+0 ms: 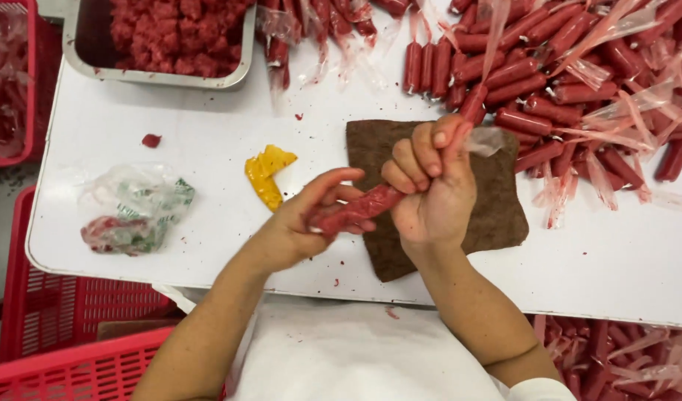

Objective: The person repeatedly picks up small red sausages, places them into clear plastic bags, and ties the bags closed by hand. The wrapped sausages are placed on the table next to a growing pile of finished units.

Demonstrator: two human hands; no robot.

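Far left, a red crate (pixel 10 82) sits beside the white desk (pixel 207 134), and on the desk lies a crumpled plastic bag (pixel 136 208) with a metal tray of minced meat (pixel 162 37) above it. Next comes a yellow scrap (pixel 266 174), just clear of the hands. Now the left hand (pixel 304 223): its fingers curl around the lower end of a red sausage in a clear sleeve (pixel 356 210), held in the air just above the edge of a brown mat (pixel 497 208). The sausage looks soft and light, sagging a little between the grips, and the film is probably slick, so a firm pinch at each end seems the safe hold, not a squeeze in the middle. The right hand (pixel 430 193) is closed tight on the upper end, fingers bunched over the loose twist of plastic. Off to the right, a big heap of finished sausages (pixel 571 82) with trailing plastic tails covers the desk.
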